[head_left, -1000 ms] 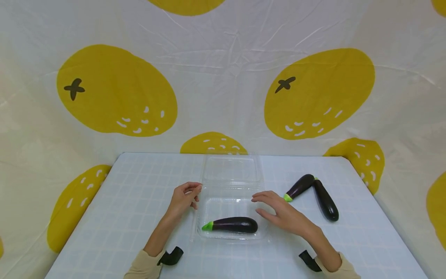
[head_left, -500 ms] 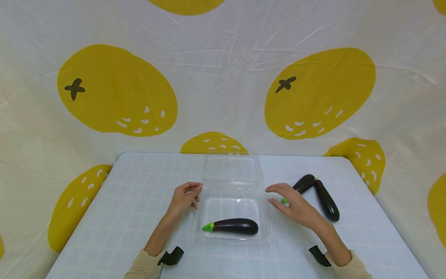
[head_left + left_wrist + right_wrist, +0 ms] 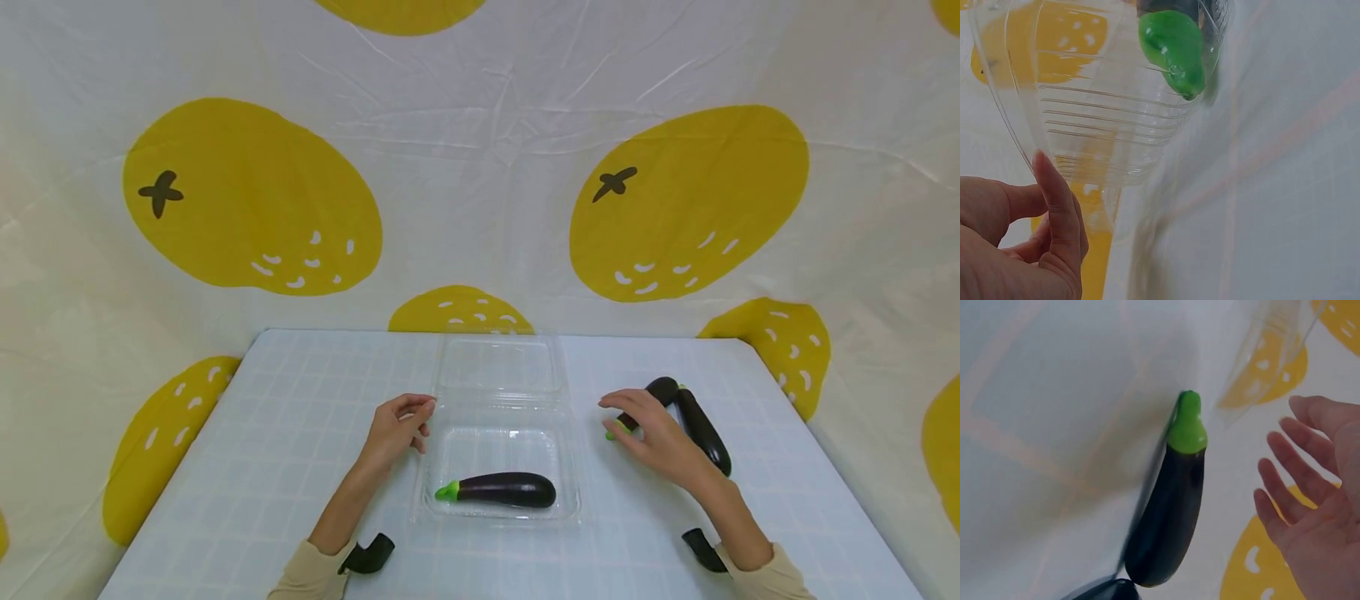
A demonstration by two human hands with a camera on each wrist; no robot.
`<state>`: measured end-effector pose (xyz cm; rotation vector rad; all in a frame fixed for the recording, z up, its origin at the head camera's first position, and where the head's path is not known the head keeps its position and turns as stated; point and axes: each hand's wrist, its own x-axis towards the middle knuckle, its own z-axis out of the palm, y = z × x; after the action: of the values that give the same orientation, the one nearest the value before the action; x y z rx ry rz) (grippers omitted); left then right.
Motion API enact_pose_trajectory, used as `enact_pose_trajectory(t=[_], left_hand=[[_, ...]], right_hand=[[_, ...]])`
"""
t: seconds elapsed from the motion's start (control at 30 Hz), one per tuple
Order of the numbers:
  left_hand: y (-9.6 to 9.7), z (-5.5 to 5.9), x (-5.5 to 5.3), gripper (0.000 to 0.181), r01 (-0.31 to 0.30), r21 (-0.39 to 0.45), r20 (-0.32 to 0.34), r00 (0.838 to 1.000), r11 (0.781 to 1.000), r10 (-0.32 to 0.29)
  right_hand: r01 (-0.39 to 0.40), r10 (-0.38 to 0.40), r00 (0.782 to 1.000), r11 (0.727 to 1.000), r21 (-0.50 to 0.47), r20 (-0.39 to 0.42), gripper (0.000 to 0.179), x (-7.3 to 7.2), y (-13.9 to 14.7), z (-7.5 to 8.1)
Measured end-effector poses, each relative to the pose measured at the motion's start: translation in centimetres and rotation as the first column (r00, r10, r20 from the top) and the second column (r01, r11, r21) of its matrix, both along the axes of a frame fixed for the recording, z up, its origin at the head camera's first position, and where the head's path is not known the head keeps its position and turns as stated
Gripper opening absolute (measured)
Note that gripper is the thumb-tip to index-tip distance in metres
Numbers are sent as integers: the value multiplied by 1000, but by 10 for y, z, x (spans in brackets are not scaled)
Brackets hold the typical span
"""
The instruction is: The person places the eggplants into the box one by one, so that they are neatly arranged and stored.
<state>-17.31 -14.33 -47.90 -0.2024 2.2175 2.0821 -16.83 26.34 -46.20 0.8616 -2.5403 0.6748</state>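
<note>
My left hand (image 3: 397,425) is at the left edge of a clear plastic clamshell container (image 3: 495,446), pinching its rim with thumb and finger, as the left wrist view shows. The container lies opened, its lid (image 3: 498,367) folded back. Inside its near part is a dark eggplant (image 3: 506,489) with a green stem end pointing left. To the right, my right hand (image 3: 656,437) hovers with spread, bent fingers over a second eggplant (image 3: 1172,506), apart from it and holding nothing. A third eggplant (image 3: 702,429) meets that one at its far end, partly hidden behind my hand.
A pale checked cloth covers the table (image 3: 315,375). Behind it hangs a white curtain (image 3: 480,200) printed with large yellow fruit. A black strap (image 3: 369,553) sits at the left wrist and another black strap (image 3: 703,550) at the right.
My right hand has moved right, from the container's right edge to over the eggplant beside it. My left hand, the container and the eggplants have hardly moved.
</note>
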Motion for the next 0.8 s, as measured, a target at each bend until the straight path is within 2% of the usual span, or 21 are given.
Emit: enact_pose_trajectory(t=[0.43,0.8], left_hand=[[-1,-4,1,33,3,5,-6,1000,1000,-3],[-2,-4,1,33,10,1,-19,1000,1000,-10]], right_hand=[[16,-16,991,1000,0,-136,34,-9,25,-8],[4,3,990,999,47,-143,38,-19,44,-13]])
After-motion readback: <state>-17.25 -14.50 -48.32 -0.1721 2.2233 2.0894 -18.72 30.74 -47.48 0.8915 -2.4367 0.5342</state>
